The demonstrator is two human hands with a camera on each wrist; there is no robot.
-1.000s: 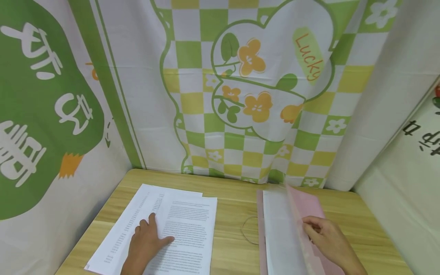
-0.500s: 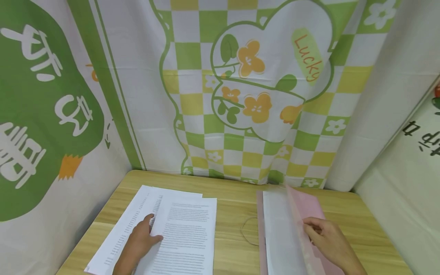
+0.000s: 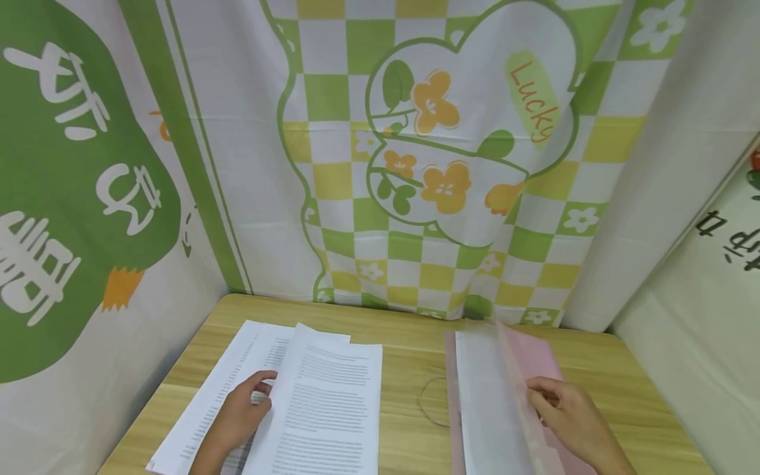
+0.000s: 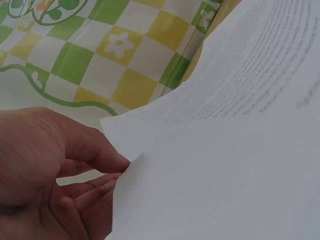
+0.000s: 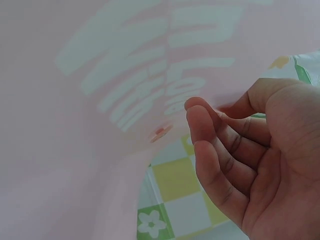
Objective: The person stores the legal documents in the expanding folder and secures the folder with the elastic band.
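Observation:
My left hand (image 3: 234,415) pinches the left edge of a printed sheet (image 3: 332,402) between thumb and fingers. That edge is lifted and curls over the sheets beneath; in the left wrist view the thumb and fingers meet at the paper's (image 4: 210,185) edge. Overlapping printed papers (image 3: 231,359) lie underneath, fanned to the left. On the right, my right hand (image 3: 564,412) holds up the pink cover (image 3: 531,356) of a folder by its edge. White pages (image 3: 483,396) show inside the folder. The right wrist view has pale lettering on the cover (image 5: 105,150) beside the curled fingers.
A thin elastic loop (image 3: 423,399) sticks out from the folder's left side onto the wooden table (image 3: 410,369). Behind the table hangs a green and yellow checked curtain (image 3: 415,257), with more printed cloth on both sides.
My left hand has drawn back to the left from the printed sheet's face and now lifts its left edge. The sheet has shifted slightly right. My right hand stays at the pink cover.

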